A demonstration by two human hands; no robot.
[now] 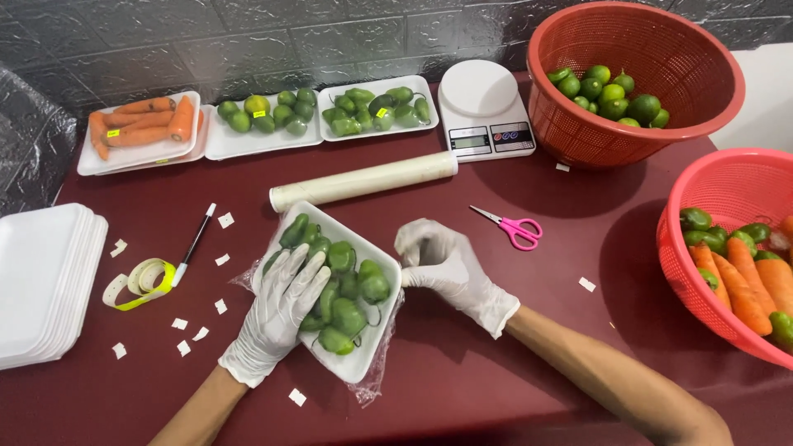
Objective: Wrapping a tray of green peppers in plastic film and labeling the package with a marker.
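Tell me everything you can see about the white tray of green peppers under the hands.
The tray is a shallow white rectangular dish, foam by its look, lying skewed on the dark red table. It holds small glossy green peppers, with clear film showing along its edges. The gloved left hand rests flat on the peppers; the gloved right hand pinches its right corner.

Thin matt white gloves on both hands: left hand [281, 310], right hand [442, 264]. Glossy green peppers [343, 289] on a matt white foam tray [363, 363], clear crinkled plastic film [376, 380] beneath. Smooth maroon desk [462, 372]. Perforated red plastic basket [636, 83]. Pink plastic-handled scissors [512, 227].
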